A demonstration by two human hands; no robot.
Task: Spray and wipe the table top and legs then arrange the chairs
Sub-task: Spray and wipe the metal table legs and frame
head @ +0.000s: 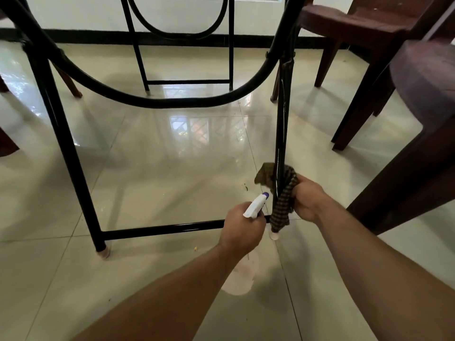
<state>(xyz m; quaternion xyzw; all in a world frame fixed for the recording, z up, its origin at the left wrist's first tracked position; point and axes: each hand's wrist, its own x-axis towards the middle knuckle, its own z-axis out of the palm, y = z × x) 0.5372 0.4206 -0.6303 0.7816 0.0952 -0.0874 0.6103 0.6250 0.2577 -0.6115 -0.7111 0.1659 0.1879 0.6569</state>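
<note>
Down near the floor, my right hand (309, 198) grips a checked cloth (283, 203) that is wrapped around the lower part of the black table leg (282, 119), fingers curled tight on the fabric. My left hand (242, 226) holds a white spray bottle (254, 205) just beside that leg, fingers closed round its neck, the purple nozzle pointing toward the cloth. A crossbar (162, 227) runs from this leg to the other near leg (61, 134). Brown chairs (364, 23) stand to the right on the glossy tiled floor (172, 168).
</note>
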